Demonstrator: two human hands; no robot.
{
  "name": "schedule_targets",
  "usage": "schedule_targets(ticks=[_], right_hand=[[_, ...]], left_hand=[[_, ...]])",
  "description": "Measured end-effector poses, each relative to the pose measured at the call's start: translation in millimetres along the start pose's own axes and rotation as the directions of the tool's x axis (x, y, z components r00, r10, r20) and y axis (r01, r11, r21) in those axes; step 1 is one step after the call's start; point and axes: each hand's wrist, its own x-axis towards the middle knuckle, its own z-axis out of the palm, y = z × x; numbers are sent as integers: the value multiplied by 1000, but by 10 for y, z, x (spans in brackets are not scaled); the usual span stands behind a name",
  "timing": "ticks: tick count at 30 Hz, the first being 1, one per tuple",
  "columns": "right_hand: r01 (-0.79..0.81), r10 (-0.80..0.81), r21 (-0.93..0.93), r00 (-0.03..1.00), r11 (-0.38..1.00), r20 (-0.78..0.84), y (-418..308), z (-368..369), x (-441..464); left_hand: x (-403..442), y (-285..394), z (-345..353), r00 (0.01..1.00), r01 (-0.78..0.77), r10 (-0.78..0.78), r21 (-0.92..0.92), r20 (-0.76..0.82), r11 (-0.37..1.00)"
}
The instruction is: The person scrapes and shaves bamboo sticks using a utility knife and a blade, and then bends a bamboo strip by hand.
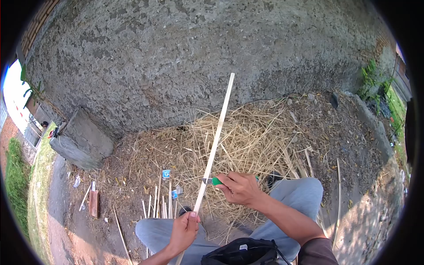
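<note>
A long, pale strip of wood or bamboo (216, 137) slants up from between my knees toward the wall. Its lower part is in my left hand (184, 231), fingers closed round it and the thumb on top. My right hand (239, 188) is wrapped round the green handle (216, 181) of a knife. The short, dark blade (206, 180) lies across the strip, a little above my left hand. Part of the handle is hidden by my right fingers.
Thin shavings (251, 145) cover the ground ahead, before a rough wall (190, 57). More strips (164, 201) lie by my left knee. A concrete block (84, 139) stands left, near a reddish-brown wooden piece (94, 203). A black bag (243, 254) rests at my lap.
</note>
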Motion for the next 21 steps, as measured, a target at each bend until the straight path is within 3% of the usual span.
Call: schedule_targets(ticks=[3, 5, 7, 9, 10, 12, 21], right_hand=[[20, -18, -22, 998, 1000, 63, 70, 66, -34], [-342, 343, -37, 939, 939, 18, 256, 75, 50], [-289, 290, -67, 957, 955, 12, 464, 6, 104], [-219, 222, -133, 975, 967, 3, 519, -30, 112], [-219, 222, -135, 975, 966, 5, 504, -12, 119], [-249, 244, -148, 969, 957, -47, 479, 46, 126], [-320, 321, -101, 947, 942, -8, 438, 50, 183]], left_hand=[[-61, -30, -35, 1000, 5, -5, 38, -14, 999], [-213, -158, -40, 999, 39, -39, 61, 8, 997], [-307, -263, -86, 996, 75, -78, 91, 36, 993], [-310, -335, -141, 996, -27, 56, 346, -75, 938], [-308, -331, -132, 996, -27, 55, 344, -74, 939], [-310, -295, -116, 993, 105, -105, -11, 48, 994], [-301, -183, -58, 991, 132, -131, 45, -18, 990]])
